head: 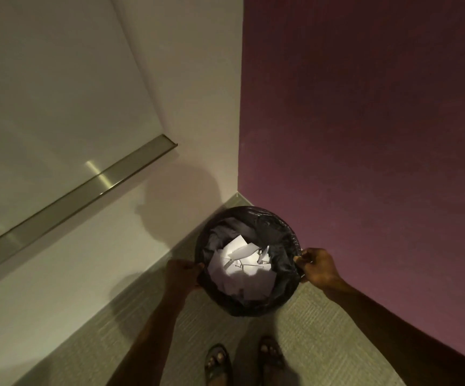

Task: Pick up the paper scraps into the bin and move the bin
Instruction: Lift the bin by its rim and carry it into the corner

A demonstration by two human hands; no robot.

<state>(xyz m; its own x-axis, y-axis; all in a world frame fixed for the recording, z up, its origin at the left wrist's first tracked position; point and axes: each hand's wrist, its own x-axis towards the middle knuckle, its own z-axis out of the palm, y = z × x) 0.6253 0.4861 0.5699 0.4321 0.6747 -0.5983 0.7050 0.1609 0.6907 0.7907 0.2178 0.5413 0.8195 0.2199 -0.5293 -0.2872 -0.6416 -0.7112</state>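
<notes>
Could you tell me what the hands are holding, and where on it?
Both hold the bin by its rim: left hand on the left side, right hand on the right.

The base of the bin is hidden; both feet are cut off below.

A bin sits in a corner where two walls meet, paper scraps inside, a left hand and right hand on opposite rims, two feet behind.
</notes>
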